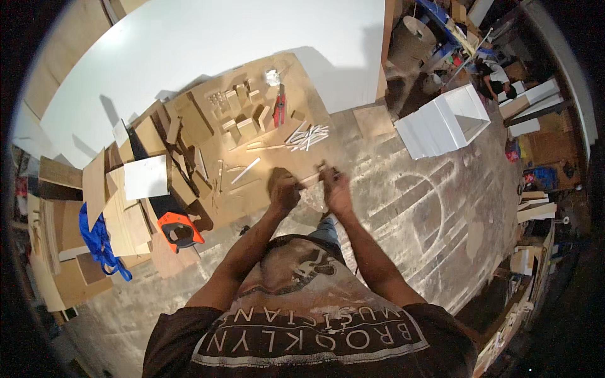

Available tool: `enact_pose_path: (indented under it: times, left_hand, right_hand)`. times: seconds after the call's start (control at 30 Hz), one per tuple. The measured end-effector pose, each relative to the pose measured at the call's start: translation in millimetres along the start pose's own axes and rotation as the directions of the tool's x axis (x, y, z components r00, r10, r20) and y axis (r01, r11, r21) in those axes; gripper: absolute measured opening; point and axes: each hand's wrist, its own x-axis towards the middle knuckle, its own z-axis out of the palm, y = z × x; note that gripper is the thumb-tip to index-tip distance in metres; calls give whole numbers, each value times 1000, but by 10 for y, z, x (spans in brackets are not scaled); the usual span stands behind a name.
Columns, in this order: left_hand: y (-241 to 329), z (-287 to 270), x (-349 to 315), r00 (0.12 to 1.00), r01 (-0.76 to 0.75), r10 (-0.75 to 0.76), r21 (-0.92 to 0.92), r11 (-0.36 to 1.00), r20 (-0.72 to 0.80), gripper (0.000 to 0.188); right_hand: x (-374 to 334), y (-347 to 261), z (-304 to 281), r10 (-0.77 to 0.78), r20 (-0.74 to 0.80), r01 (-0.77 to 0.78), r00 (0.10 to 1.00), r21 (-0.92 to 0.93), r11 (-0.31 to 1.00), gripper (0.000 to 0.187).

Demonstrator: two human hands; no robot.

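Note:
My left hand is closed on one end of a thin pale strip, in front of the board's near edge. The strip's other end runs into the closed fingers of my right hand; whether a further small thing sits in those fingers is too blurred to tell. Just beyond my hands, a loose pile of thin white sticks lies on the brown board. One more white stick rests left of the pile. Farther off are red-handled pliers and several small wooden blocks.
A handsaw with an orange handle lies at the left among wood offcuts, near a blue bag. A large white panel spans the far side. At the right, a white box stands on the floor; another person is beyond.

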Motion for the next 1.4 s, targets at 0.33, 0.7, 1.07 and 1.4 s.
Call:
enact_pose_path:
  times: [0.33, 0.7, 1.07, 1.4]
  left_hand:
    - [282, -106, 44, 993, -20, 27, 59, 998, -118, 4]
    - [-166, 156, -6, 984, 8, -8, -2, 1000, -177, 7]
    - [-186, 85, -11, 986, -37, 57, 126, 991, -160, 4]
    - [33, 34, 63, 991, -32, 38, 50, 998, -132, 5]
  right_hand:
    - [61, 49, -203, 34, -19, -35, 999, -13, 999, 60]
    - [-15, -100, 187, -123, 6, 123, 992, 43, 992, 52]
    - [135, -393, -252, 6, -6, -6, 1000, -22, 1000, 46]
    - [94, -272, -200, 53, 123, -65, 991, 94, 993, 59]
